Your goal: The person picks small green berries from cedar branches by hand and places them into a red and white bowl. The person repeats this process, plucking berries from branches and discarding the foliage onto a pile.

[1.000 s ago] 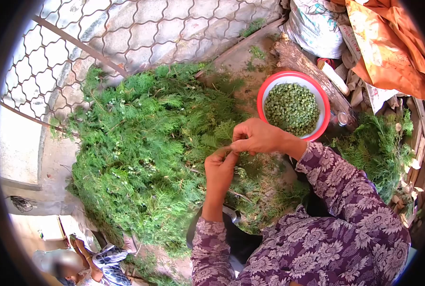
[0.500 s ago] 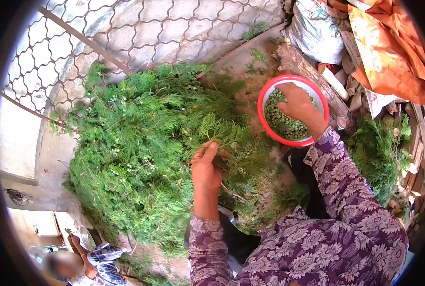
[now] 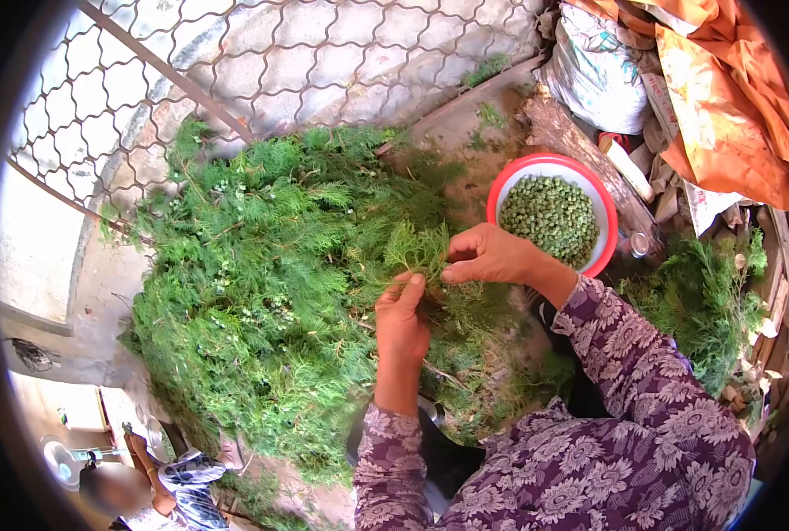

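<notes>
My left hand (image 3: 401, 319) pinches the stem of a flat green conifer sprig (image 3: 409, 243) between thumb and fingers. Just right of it, my right hand (image 3: 493, 256) has its thumb and fingertips drawn together at the sprig's edge; what lies between them is too small to make out. Behind the right hand stands a white bowl with a red rim (image 3: 536, 163), holding many small green cones (image 3: 549, 217). A large heap of cut conifer branches (image 3: 261, 265) spreads under and left of my left hand, with pale cones on some of them.
Wire mesh fencing (image 3: 323, 53) runs behind the heap. A log (image 3: 571, 133), a white sack (image 3: 598, 75) and orange sheeting (image 3: 739, 97) lie beyond the bowl. More branches (image 3: 700, 301) are at right. Another person (image 3: 191, 478) sits at lower left.
My right hand has come out of the bowl and moved left to the sprig. My left hand still holds the sprig, now slightly further right in view.
</notes>
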Motion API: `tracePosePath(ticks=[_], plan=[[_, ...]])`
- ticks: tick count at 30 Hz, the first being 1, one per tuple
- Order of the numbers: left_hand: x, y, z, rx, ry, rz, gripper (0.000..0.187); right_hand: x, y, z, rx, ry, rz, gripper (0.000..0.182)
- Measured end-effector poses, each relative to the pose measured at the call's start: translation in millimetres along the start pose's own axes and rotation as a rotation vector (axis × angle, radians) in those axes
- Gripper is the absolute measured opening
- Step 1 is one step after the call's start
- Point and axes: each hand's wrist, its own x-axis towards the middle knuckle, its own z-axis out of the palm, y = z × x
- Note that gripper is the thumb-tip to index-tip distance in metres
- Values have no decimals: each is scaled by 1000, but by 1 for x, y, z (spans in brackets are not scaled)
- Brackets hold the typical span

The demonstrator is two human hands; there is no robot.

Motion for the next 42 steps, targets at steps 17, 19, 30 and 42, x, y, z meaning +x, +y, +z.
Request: tracePosePath(ticks=[17, 19, 30, 42], plan=[[-9, 12, 3, -71, -334, -112, 18, -11, 3, 4, 958, -176, 36, 20], [-3, 14, -1, -158, -361, -64, 20, -14, -7, 0, 1016, -120, 25, 23], [9, 24, -20, -312, -45, 31, 15, -23, -6, -12, 497, -41, 82, 14], [14, 15, -15, -261, -92, 38, 20, -1, 14, 45, 222, -4, 33, 22]])
